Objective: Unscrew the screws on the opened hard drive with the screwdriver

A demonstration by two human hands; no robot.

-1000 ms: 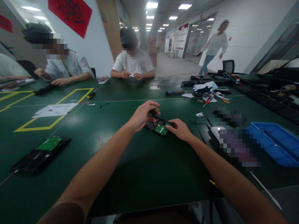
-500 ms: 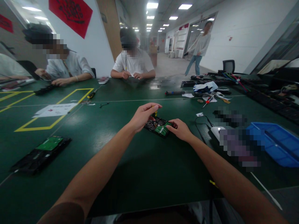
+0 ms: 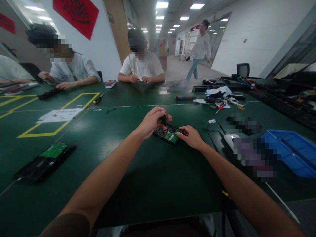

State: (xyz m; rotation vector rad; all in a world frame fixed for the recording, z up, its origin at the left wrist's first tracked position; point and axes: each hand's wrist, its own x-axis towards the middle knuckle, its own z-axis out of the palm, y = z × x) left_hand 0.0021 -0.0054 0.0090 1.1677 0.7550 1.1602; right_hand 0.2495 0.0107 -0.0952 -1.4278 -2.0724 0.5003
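Note:
A small black casing (image 3: pixel 164 133) with a green circuit board (image 3: pixel 172 135) in it lies on the table at the centre. My left hand (image 3: pixel 153 122) is above its far left part, fingers closed around a short dark handle (image 3: pixel 164 120), which looks like a screwdriver's. Its tip is hidden by my fingers and the casing. My right hand (image 3: pixel 191 136) grips the casing's right end, thumb on the board's edge and fingers behind.
Another black casing with a green board (image 3: pixel 53 150) lies at left. To the right are a blue tray (image 3: pixel 291 154), a white device with a cable (image 3: pixel 232 140) and a red screwdriver (image 3: pixel 221 106). Across the table a yellow-black screwdriver (image 3: pixel 97 99) lies near two seated people.
The handle in my left hand has turned a little and my fingers have shifted on it. My right hand stays on the casing. A person in the background has walked leftward.

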